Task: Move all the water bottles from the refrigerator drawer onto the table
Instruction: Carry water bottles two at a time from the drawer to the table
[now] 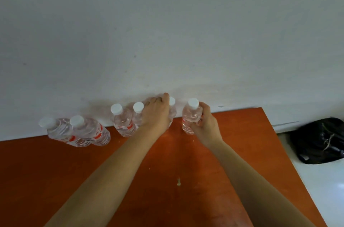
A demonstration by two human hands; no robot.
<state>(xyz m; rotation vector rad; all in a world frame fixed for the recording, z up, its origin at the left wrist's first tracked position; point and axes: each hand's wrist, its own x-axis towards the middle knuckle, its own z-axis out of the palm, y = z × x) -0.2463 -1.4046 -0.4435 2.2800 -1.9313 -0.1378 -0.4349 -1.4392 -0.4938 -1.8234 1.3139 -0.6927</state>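
Observation:
Several clear water bottles with white caps and red labels stand in a row along the far edge of the orange-brown table, against the white wall. My left hand is wrapped around one bottle, mostly hiding it; only its cap and right side show. My right hand grips the rightmost bottle by its body, its base at the table top. Left of them stand two bottles close together, and farther left another pair. The refrigerator drawer is out of view.
A black plastic bag lies on the pale floor to the right of the table. The table's right edge runs diagonally toward the lower right. The white wall rises directly behind the bottles.

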